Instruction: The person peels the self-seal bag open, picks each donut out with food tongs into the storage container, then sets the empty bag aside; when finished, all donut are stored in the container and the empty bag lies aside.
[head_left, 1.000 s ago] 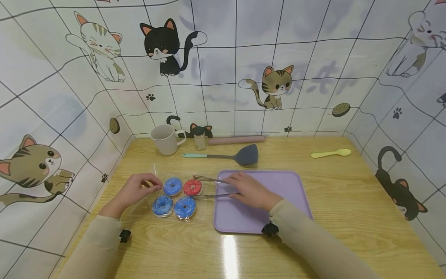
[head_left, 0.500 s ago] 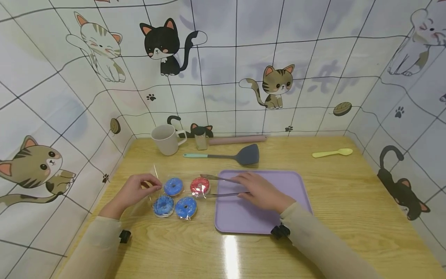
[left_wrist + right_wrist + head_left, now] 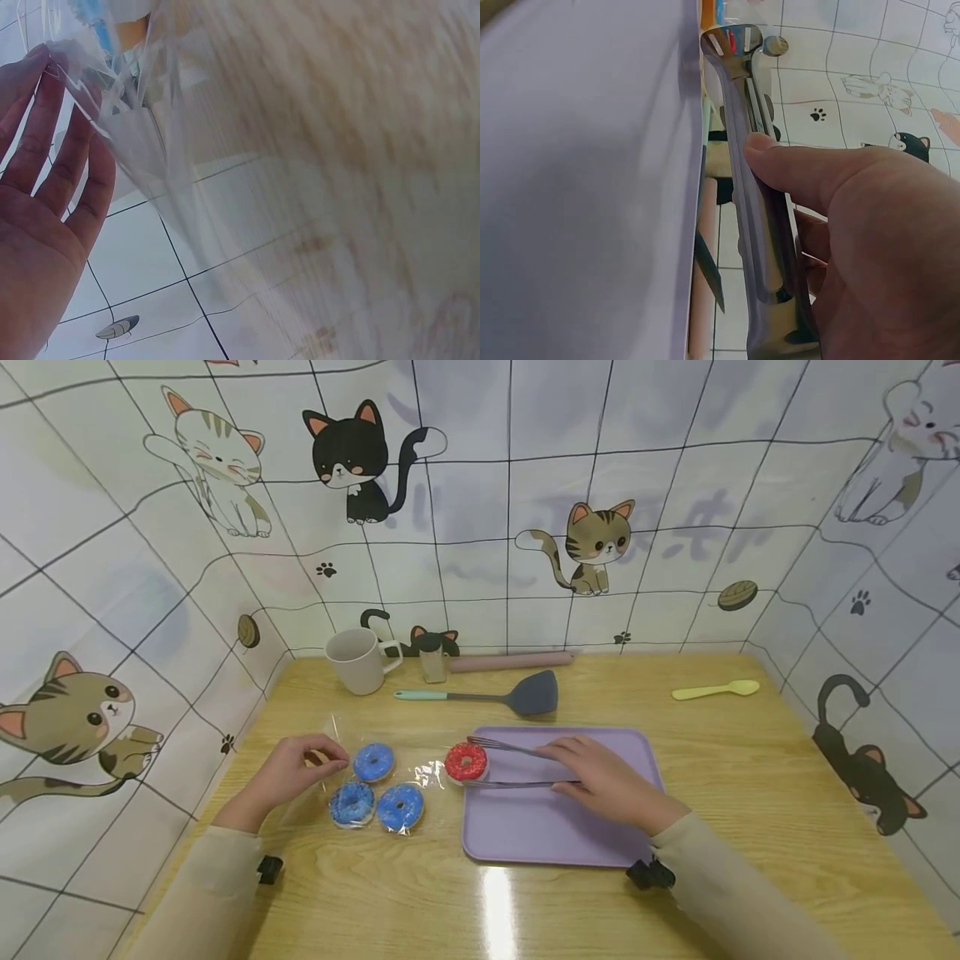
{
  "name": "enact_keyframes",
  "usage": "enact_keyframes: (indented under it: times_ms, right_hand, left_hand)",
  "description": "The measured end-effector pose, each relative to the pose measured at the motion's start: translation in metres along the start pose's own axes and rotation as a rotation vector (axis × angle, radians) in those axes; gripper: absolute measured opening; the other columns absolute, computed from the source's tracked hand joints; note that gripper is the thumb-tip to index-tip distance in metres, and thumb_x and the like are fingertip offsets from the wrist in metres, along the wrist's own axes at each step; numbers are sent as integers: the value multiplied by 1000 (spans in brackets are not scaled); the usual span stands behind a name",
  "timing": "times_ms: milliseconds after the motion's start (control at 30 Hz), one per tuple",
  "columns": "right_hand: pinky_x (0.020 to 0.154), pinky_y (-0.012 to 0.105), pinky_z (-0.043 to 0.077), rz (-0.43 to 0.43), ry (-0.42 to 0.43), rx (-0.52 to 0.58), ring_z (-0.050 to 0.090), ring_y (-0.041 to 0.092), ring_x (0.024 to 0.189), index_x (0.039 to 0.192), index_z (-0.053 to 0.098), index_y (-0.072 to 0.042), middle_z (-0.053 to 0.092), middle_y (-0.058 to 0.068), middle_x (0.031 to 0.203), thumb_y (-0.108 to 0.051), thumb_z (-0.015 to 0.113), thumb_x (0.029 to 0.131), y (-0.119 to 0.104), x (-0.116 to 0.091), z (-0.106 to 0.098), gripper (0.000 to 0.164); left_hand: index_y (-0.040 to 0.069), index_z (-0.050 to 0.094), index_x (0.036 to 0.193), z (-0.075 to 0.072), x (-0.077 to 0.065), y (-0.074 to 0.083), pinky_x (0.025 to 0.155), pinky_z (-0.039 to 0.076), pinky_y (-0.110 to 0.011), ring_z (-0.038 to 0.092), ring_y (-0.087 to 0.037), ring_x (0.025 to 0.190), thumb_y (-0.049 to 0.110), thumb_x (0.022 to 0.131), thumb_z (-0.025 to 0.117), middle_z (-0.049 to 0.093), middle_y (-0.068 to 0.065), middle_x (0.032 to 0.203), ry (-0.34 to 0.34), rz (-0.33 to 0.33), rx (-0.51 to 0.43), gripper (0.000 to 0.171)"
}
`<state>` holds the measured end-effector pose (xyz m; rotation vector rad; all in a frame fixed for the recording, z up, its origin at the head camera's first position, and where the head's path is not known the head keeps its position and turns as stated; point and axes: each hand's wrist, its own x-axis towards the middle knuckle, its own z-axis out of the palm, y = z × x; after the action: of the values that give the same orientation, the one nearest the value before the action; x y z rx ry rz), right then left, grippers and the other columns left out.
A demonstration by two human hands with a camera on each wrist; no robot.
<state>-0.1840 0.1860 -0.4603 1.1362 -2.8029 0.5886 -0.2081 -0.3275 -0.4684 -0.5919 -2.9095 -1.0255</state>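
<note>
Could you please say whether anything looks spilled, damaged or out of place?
Nothing stands out: no spill or damage shows, the purple tray lies flat, and near its edge the tongs straddle the red donut.

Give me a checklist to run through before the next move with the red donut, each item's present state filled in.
1. Right hand holding the tongs: ok.
2. Red donut between the tong ends: ok; how firmly it is held, cannot tell.
3. Red donut wholly over the purple tray: not ok; it is at the left edge.
4. Left hand pinching the clear bag: ok.
5. Red donut free of the bag's plastic: cannot tell; the transparent edge is hard to trace.
6. Three blue donuts apart from the tongs: ok.
</note>
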Motion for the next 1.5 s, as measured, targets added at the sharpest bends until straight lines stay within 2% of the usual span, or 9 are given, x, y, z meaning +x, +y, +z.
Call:
enact_keyframes:
  times_ms: [433, 667, 767, 833, 933, 1000, 1100, 1267, 1500]
  right_hand:
    - [106, 53, 49, 94, 58, -25, 56, 28, 132, 147, 54, -20, 60, 3, 142, -24, 76, 95, 37, -59, -30, 57]
    - [103, 59, 48, 138, 86, -13, 56, 37, 131, 146, 56, -20, 61, 11, 142, -20, 77, 94, 52, -89, -45, 56]
    - [99, 53, 50, 131, 116, -36, 60, 31, 126, 145, 58, -20, 63, 8, 138, -17, 79, 92, 61, -99, -48, 57]
    - [101, 42, 49, 131, 127, -44, 59, 27, 125, 145, 58, -20, 64, 5, 137, -16, 79, 92, 67, -106, -49, 57]
    - [107, 21, 40, 147, 129, -31, 56, 24, 126, 146, 58, -20, 63, 2, 138, -18, 78, 93, 78, -116, -49, 57]
    - [106, 13, 33, 166, 127, -19, 55, 24, 127, 146, 58, -20, 62, 2, 139, -19, 78, 94, 85, -123, -48, 56]
    - [104, 17, 35, 190, 129, -26, 54, 26, 128, 146, 58, -20, 62, 4, 140, -20, 78, 94, 92, -131, -46, 56]
    - [98, 32, 42, 205, 134, -43, 55, 28, 123, 146, 58, -16, 64, 7, 136, -19, 80, 91, 99, -140, -43, 58]
    - [98, 32, 42, 252, 127, -27, 54, 26, 124, 146, 58, -15, 63, 9, 137, -20, 79, 93, 104, -149, -42, 58]
  left_hand:
    - [21, 79, 99, 1, -1, 7, 78, 56, -32, 66, -7, 88, 22, 97, 74, 74, 10, 96, -10, -15, 4, 5]
    - [22, 79, 98, 0, 2, 15, 78, 55, -30, 67, -11, 89, 20, 96, 75, 75, 8, 95, -19, -32, 5, 4]
    - [22, 79, 99, 1, 3, 14, 79, 55, -31, 67, -11, 89, 19, 96, 75, 75, 9, 96, -24, -31, 12, 5]
    - [22, 79, 99, 1, 4, 14, 79, 55, -31, 67, -11, 89, 19, 96, 75, 75, 10, 96, -27, -31, 14, 6]
    - [23, 79, 99, 1, 5, 13, 79, 55, -31, 67, -12, 89, 19, 96, 75, 75, 9, 96, -31, -19, 15, 6]
    - [23, 79, 99, 1, 5, 12, 79, 55, -31, 67, -11, 89, 19, 96, 75, 75, 9, 96, -31, -13, 13, 5]
    - [23, 79, 98, 1, 6, 10, 78, 55, -31, 67, -9, 88, 20, 96, 76, 75, 10, 95, -28, -7, 18, 5]
    - [23, 79, 97, 0, 6, 7, 77, 55, -30, 66, -6, 87, 20, 95, 76, 74, 11, 95, -23, -5, 30, 4]
    - [24, 78, 97, 0, 7, 9, 77, 56, -30, 67, -8, 88, 19, 95, 77, 75, 10, 95, -27, -6, 16, 5]
